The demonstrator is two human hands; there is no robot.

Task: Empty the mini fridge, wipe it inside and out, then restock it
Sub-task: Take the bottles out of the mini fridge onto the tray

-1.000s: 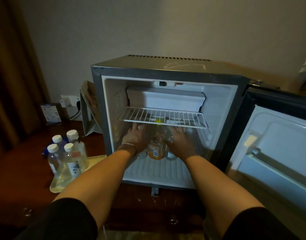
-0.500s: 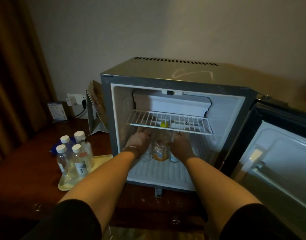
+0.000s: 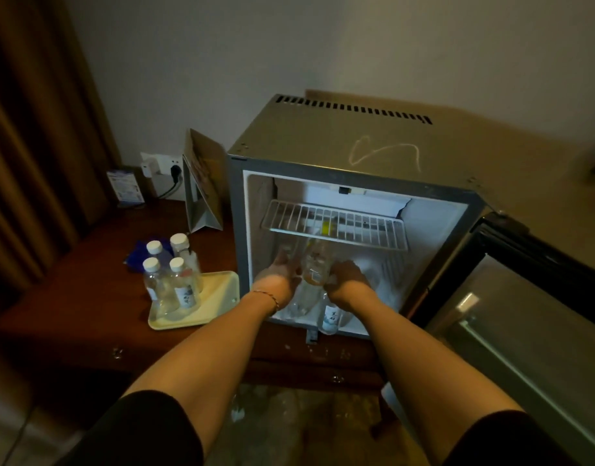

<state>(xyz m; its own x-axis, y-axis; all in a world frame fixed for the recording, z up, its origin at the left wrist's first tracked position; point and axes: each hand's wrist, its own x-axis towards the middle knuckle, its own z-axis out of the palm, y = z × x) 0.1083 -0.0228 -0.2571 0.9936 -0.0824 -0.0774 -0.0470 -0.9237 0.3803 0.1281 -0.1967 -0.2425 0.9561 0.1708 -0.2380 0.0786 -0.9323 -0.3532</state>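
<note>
Bottles (image 3: 314,267) clustered under the wire shelf (image 3: 336,227) inside the mini fridge (image 3: 437,230), clasped between left hand (image 3: 277,280) and right hand (image 3: 348,280); likely light, smooth, slippery plastic, best gripped around the bodies, not caps.

The grey brushed-metal mini fridge (image 3: 340,142) has a matt top and a smooth white plastic lining, with a white-coated wire shelf (image 3: 336,225) inside. Left of it, clear glossy plastic bottles (image 3: 171,280) stand on a smooth cream plastic tray (image 3: 218,290), on the polished dark wooden desk (image 3: 70,297).
</note>
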